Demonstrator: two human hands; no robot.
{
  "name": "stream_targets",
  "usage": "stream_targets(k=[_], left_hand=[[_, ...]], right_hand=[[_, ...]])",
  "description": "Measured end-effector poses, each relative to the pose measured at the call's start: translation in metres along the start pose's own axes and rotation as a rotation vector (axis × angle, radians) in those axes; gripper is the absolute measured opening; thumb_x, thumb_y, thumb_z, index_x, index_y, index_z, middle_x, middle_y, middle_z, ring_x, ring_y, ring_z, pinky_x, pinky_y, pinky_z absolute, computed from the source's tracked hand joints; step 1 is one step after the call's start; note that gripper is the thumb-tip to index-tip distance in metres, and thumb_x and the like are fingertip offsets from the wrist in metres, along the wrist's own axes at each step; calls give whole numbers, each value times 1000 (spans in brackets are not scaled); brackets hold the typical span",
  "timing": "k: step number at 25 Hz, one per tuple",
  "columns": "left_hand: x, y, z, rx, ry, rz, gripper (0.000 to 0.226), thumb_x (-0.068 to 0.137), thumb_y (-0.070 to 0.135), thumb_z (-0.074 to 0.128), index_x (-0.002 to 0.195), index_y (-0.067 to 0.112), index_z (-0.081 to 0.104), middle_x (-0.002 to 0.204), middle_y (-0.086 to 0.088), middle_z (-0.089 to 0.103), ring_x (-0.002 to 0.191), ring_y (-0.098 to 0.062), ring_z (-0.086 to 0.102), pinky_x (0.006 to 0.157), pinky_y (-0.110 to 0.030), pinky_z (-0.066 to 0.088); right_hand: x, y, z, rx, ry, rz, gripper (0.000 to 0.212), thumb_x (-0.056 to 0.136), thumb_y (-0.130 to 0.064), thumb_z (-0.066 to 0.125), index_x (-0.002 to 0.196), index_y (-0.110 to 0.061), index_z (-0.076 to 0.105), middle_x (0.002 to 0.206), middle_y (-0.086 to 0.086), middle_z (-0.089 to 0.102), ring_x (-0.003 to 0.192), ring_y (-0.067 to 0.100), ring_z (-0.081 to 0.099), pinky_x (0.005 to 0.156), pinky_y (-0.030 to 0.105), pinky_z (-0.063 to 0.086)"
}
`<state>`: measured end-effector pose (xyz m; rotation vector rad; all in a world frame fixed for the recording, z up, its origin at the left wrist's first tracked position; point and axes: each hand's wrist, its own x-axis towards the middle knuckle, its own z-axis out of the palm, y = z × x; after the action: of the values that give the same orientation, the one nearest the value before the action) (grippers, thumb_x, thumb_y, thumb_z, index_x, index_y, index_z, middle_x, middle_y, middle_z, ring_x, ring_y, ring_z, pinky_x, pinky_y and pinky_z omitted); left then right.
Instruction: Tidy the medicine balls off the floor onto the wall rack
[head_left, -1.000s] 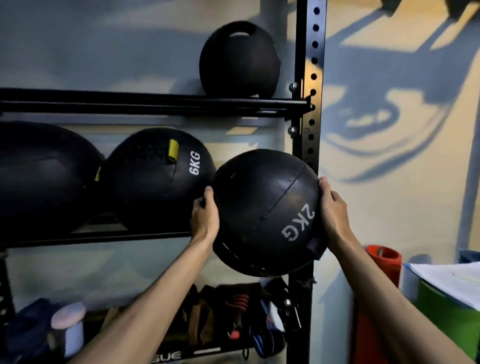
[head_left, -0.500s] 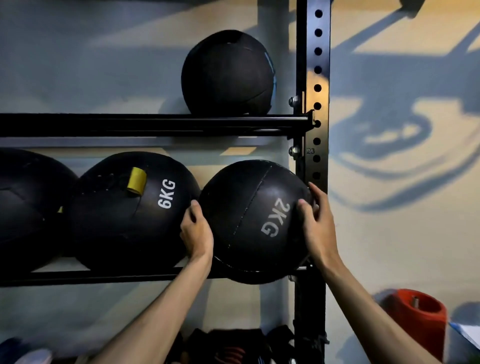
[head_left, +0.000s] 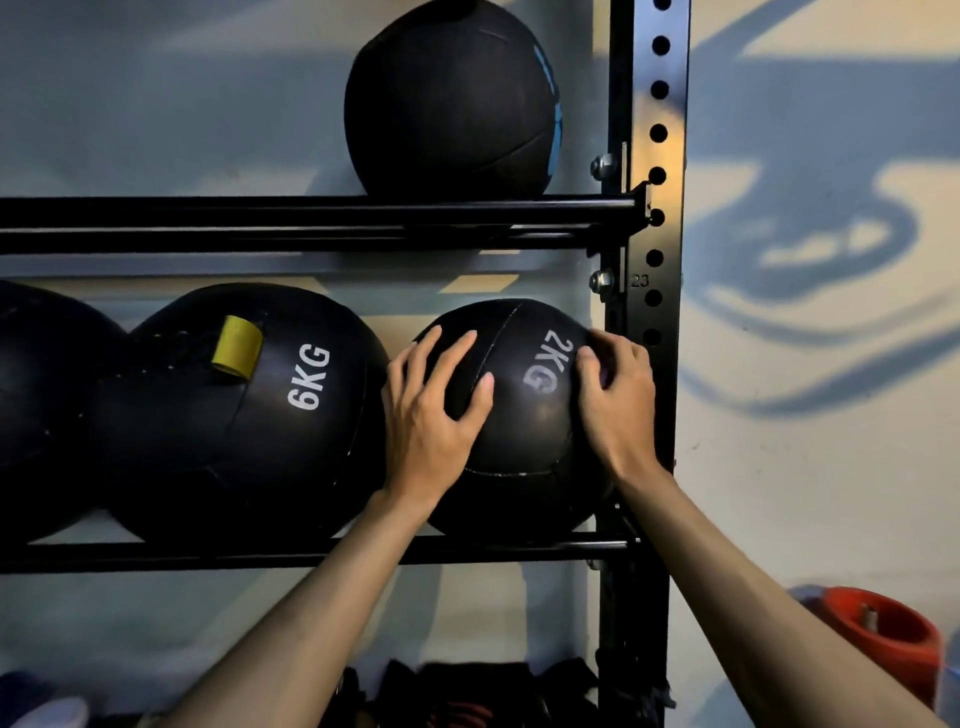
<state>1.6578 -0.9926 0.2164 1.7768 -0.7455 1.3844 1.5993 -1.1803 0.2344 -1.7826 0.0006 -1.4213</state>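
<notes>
The black 2KG medicine ball (head_left: 524, 447) sits on the middle shelf of the black wall rack (head_left: 260, 553), between the 6KG ball (head_left: 234, 415) and the rack's right upright (head_left: 654, 156). My left hand (head_left: 426, 410) lies on the ball's front left with its fingers spread and pressing. On the ball's upper right side, next to the upright, my right hand (head_left: 618, 405) has its fingers curled on the ball.
A third black ball (head_left: 41, 405) lies at the far left of the same shelf. Another black ball (head_left: 452, 98) sits on the upper shelf. Dark straps (head_left: 467, 696) lie below the rack. A red cylinder (head_left: 883, 634) stands on the floor to the right.
Both hands carried the 2KG ball up and back onto the middle shelf beside the 6KG ball. My hands slid from its sides to its front.
</notes>
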Motion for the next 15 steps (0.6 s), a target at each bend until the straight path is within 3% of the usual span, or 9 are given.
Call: stream_targets(k=[3,8,12,15], left_hand=[[16,-16,9,-51,-18,-70,48,94,55,49,137,36,57,140,4,52,130,-17,44,109,-42,41],[36,-41,20,-173,-280,-340,49,97,59,48,143,43,48,149,1,46,140,-17,41,116,-37,34],[53,-32,5,-43,-477,-385,56,98,61,42,149,41,39,153,-3,43,143,-24,37,115,-43,35],[68,-18,-15,18,-417,-395,41,96,49,55,131,28,60,131,-5,62,124,-26,56,100,-38,48]], right_hand=[[-17,3,13,-164,14,-202,47,95,-45,45,136,-24,54,139,-1,47,131,16,43,112,32,35],[6,-1,32,-372,-152,-124,53,99,-56,34,145,-31,45,146,-4,43,139,18,36,115,43,32],[13,-12,28,-417,-270,-65,53,100,-54,35,147,-30,41,148,1,40,140,24,34,113,49,31],[18,-31,16,-455,-325,-37,49,99,-44,46,144,-24,44,145,8,43,136,30,37,110,51,33]])
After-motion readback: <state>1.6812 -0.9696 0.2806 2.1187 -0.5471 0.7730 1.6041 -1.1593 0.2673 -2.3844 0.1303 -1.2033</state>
